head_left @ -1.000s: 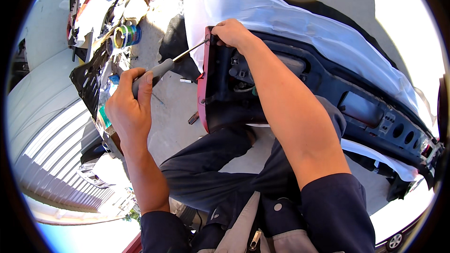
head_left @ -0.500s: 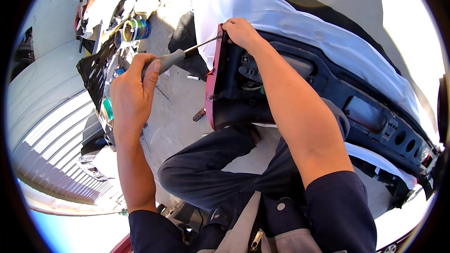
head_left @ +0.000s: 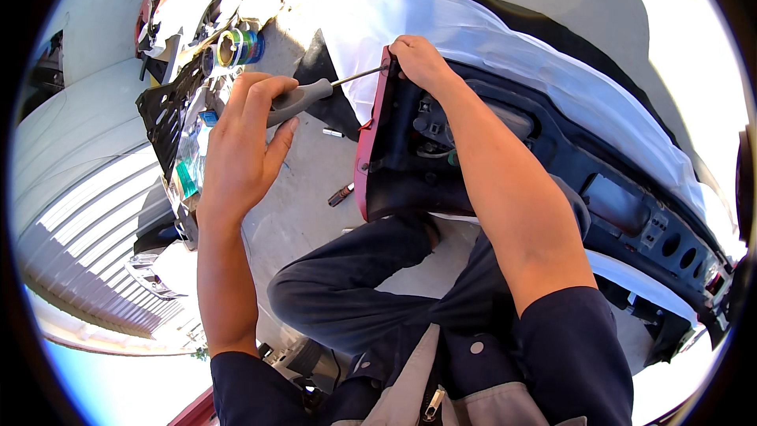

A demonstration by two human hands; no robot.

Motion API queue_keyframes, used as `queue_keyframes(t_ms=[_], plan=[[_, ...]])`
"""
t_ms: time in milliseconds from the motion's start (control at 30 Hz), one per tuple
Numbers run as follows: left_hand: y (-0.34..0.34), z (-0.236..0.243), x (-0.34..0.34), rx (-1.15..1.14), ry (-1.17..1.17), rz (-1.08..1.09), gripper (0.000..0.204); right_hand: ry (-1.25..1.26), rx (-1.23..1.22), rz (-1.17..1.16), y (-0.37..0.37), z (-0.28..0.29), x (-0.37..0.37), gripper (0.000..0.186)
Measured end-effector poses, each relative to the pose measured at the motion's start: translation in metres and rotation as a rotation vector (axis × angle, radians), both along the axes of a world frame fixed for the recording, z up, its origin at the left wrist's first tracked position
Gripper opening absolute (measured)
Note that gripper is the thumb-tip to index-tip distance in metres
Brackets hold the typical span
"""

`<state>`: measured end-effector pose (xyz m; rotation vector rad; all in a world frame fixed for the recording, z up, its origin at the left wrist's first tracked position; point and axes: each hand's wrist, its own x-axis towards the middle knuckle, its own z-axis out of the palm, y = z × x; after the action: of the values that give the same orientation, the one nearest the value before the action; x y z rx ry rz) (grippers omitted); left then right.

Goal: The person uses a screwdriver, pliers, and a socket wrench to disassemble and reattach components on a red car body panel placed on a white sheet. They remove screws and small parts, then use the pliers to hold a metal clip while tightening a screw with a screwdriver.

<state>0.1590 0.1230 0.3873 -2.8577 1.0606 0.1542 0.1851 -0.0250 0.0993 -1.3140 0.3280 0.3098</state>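
A screwdriver (head_left: 319,89) with a grey handle is held in my left hand (head_left: 246,142). The fingers lie over the handle's end, while the thumb stands away from it. Its thin shaft points right, and the tip meets a fastener on the red edge (head_left: 365,162) of a car bumper (head_left: 544,146). The bumper lies with its black inner side up, beyond my legs. At its far left corner, my right hand (head_left: 423,61) grips the rim just beside the screwdriver tip. The right fingertips are partly hidden.
White sheeting (head_left: 505,35) lies under and behind the bumper. On the concrete to its left are a dark tool piece (head_left: 341,195) and a small metal piece (head_left: 333,132). Farther left stand rolls of coloured tape (head_left: 236,46) and a perforated black part (head_left: 168,110) among clutter.
My left hand has loosened on the screwdriver handle, thumb lifting off and fingers shifting over it. The tip stays at the red edge. My right hand keeps its hold; the whole view has shifted slightly.
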Motion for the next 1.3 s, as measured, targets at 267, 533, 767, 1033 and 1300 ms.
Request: queue_keyframes(t_ms=[267,533,767,1033,1300], plan=[[-0.002,0.0,-0.002,0.017,0.043,-0.139,0.028,0.008,0.022,-0.004,-0.002,-0.003,-0.001,0.035],[-0.008,0.004,0.003,0.139,0.121,0.181,0.028,0.012,0.071,-0.028,-0.003,0.002,-0.002,0.036],[-0.016,-0.001,0.0,0.1,0.192,0.623,0.029,-0.02,-0.034,-0.026,0.001,0.002,0.0,0.035],[-0.011,-0.01,-0.006,-0.259,0.003,0.12,0.025,0.003,-0.198,0.115,0.0,0.009,0.002,0.032],[0.008,-0.002,0.004,0.057,0.11,-0.024,0.024,-0.017,-0.318,0.09,-0.001,0.007,-0.006,0.028]])
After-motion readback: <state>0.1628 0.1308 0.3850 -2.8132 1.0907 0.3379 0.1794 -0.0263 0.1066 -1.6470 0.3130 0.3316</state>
